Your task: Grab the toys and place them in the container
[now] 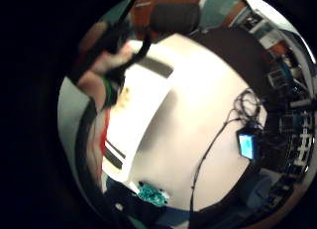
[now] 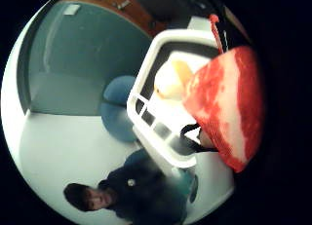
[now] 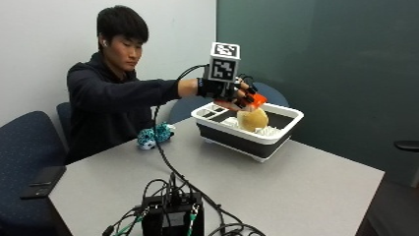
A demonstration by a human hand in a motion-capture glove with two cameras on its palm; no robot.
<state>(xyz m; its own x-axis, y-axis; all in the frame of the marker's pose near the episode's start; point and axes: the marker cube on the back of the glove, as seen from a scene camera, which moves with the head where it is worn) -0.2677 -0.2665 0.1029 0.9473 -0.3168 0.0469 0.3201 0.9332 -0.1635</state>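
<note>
A: Outside view first. We see the gloved right hand [image 3: 225, 91] at upper centre of the frame, hanging over the near left part of the white and dark container [image 3: 283, 129]. Its fingers are curled round a red and white toy [image 3: 254, 100], so we call that a grasp on the toy.

B: Agreed. In the thumb side palm view the same red and white toy [image 2: 229, 105] fills the right of the picture, close to the palm, with the container [image 2: 146, 79] just behind it. What of the others?

A: A pale yellow toy [image 3: 253, 119] already lies inside the container. A teal spotted toy [image 3: 154, 136] lies on the grey table [image 3: 314, 182], left of centre, near the person's body and well apart from the container.

B: How do we think they handle?

A: We judge them light. The red one looks like marbled meat, and we cannot tell if it is soft or stiff. The teal one looks plush, so soft and easy to squeeze; we would take it across its middle.

B: And room?

A: The container's white rim stands raised, so we must lift each toy over it. Open table lies between the teal toy and the container. Cables [image 3: 164, 162] run down the lower centre of the frame, and we would keep the sleeve off them.
</note>
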